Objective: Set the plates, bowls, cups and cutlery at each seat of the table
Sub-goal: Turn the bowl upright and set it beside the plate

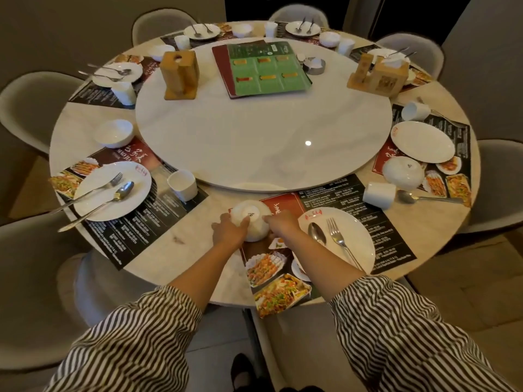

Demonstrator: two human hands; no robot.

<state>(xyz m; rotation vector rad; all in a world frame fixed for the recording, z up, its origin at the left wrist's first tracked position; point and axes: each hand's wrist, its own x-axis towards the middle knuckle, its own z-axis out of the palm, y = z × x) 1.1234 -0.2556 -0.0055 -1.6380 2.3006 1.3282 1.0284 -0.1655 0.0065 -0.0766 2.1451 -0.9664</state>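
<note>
Head view: we grip an upturned bowl (250, 222) between both hands, left hand (228, 232) and right hand (280, 225) on opposite sides; plate (356, 244) lies just right of the right hand.

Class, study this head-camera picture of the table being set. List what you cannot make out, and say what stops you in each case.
1. Head view: whether anything sits under the upside-down bowl; the left hand and right hand cover its sides.
2. Print on the placemat: too small and blurred.
3. Contents of the far cups: too small.
4. The green menu: its wording is blurred.
</note>
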